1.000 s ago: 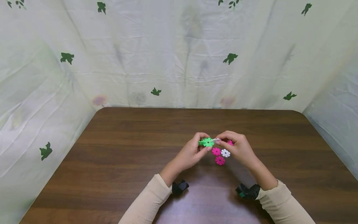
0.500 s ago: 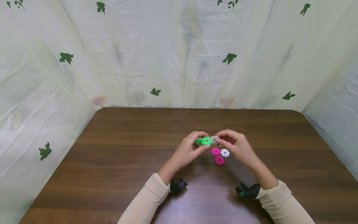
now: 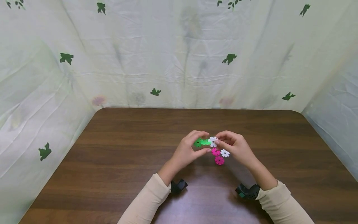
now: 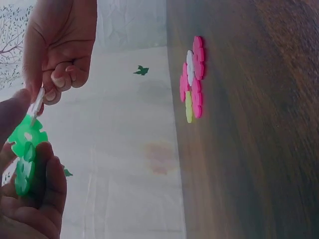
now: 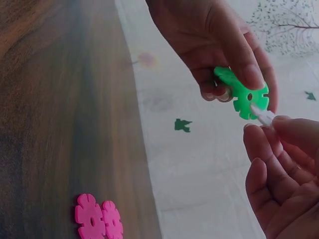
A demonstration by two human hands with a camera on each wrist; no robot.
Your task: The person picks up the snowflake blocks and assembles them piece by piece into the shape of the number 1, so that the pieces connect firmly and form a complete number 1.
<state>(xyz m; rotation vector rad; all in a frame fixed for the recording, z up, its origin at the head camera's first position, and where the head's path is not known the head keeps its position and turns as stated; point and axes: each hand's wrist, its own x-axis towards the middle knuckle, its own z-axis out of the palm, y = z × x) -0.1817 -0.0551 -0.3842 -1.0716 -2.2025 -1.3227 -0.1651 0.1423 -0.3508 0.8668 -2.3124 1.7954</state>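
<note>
My left hand (image 3: pixel 184 152) holds two joined green flower-shaped interlocking discs (image 3: pixel 198 142), its fingers curled around them and the thumb below. In the right wrist view, the left thumb overlaps the notched edge of one green disc (image 5: pixel 243 105). A white interlocking disc (image 3: pixel 212 140) meets the right end of the green pair, set crosswise to the nearer green one. My right hand (image 3: pixel 237 149) pinches that white disc between thumb and forefinger. In the left wrist view, the white disc (image 4: pixel 37 105) appears edge-on at the notches of the green disc (image 4: pixel 22 137).
On the brown table (image 3: pixel 134 161) below the hands lie pink discs (image 3: pixel 219 160) and a white disc (image 3: pixel 225 153). The left wrist view also shows a yellow disc (image 4: pixel 189 107) among them. A patterned cloth (image 3: pixel 167 62) hangs behind the table.
The joined discs have turned, so the white one now faces the head camera and the middle green one is edge-on. The left hand has shifted slightly left, its thumb and fingers wider apart.
</note>
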